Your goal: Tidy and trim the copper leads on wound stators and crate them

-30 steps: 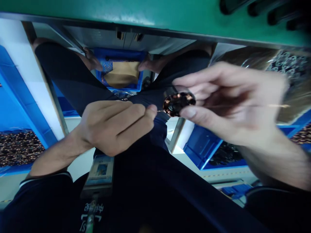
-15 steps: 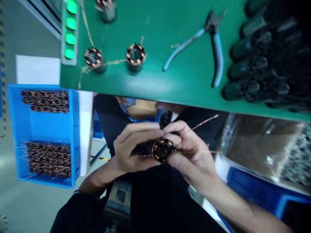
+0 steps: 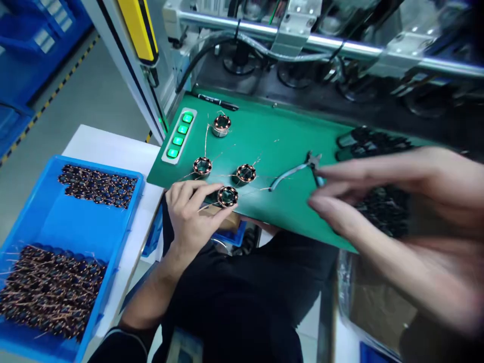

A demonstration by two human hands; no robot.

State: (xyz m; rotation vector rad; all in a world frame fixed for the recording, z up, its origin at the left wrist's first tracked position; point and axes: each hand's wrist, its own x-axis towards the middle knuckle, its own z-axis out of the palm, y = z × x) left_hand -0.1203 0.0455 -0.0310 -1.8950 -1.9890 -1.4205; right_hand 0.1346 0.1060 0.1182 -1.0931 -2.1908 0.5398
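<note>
My left hand (image 3: 192,206) grips a copper-wound motor stator (image 3: 228,196) at the front edge of the green bench, thumb and fingers around its sides. A wire lead sticks out from it to the right. Three more wound stators stand upright close by: one at the back (image 3: 221,125), one at left (image 3: 202,166) and one at right (image 3: 246,174). My right hand (image 3: 363,191), blurred, hovers over the bench with fingers stretched and apart from the thumb, nothing visible between them. Just behind its fingertips lie blue-handled cutting pliers (image 3: 289,174), one handle partly covered.
Dark cylindrical parts (image 3: 389,212) crowd the bench's right side, partly behind my right hand. A blue bin (image 3: 71,214) of stators stands at left. A button strip (image 3: 179,136) glows green beside a black pen (image 3: 217,102). A machine with a metal bar (image 3: 260,30) spans the back.
The stator has gone from between both hands above my lap to the bench edge in my left hand. My right hand has let go and moved right, toward the pliers. The view has tilted up.
</note>
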